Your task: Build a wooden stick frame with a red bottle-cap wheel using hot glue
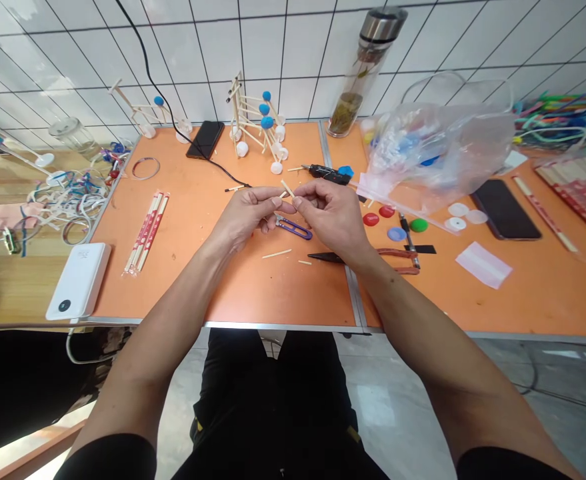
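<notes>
Over the middle of the orange table, my left hand (250, 213) and my right hand (331, 217) meet with their fingertips pinched. A short, pale wooden stick piece (287, 189) slants up from the fingers of my right hand. The tip of a second small wooden piece (283, 195) shows at my left thumb; most of it is hidden by the fingers. Just below the hands lie purple-handled snips (297, 229). Closer to me are a loose stick (277, 253) and a shorter offcut (305, 263). Orange-handled pliers (325, 257) lie partly beneath my right forearm.
Stick models with blue and white caps (257, 123) stand by the wall. A black pen-like tool (325, 174), coloured caps (371, 219), phones (205, 140), a glass bottle (347, 110) and a plastic bag (437, 140) surround the hands. Wrapped chopsticks (147, 232) and a power bank (79, 280) are left.
</notes>
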The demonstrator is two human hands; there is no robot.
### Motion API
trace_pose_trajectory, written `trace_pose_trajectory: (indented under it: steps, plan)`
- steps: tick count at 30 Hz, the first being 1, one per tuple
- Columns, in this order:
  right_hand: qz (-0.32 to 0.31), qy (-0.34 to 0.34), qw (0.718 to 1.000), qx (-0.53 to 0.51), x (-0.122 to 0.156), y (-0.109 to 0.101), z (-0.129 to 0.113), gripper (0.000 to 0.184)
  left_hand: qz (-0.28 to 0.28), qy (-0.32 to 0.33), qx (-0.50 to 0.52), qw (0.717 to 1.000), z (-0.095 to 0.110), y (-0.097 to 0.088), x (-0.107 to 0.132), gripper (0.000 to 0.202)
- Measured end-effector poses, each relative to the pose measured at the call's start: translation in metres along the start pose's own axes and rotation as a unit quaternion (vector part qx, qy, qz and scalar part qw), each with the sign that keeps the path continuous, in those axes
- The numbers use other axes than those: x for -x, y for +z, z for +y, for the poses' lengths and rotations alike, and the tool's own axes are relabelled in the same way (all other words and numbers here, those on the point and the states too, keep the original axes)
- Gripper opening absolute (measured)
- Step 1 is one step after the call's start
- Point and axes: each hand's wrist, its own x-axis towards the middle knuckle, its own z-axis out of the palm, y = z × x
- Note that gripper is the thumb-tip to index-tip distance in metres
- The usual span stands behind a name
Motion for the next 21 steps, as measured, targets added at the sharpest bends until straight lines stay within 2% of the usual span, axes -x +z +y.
trace_pose_trajectory:
  steps: [11, 21]
  plan:
    - [-0.009, -0.005, 1.0, -0.006, 0.0002, -0.0004, -0.003, 0.007, -0.012, 0.023, -0.014, 1.0, -0.0035, -0.0027, -0.0026, 0.019]
    - [-0.005, -0.008, 1.0, -0.013, 0.0006, 0.0013, 0.0021, 0.008, -0.001, 0.018, -0.028, 0.999, -0.0022, -0.0024, -0.0025, 0.02]
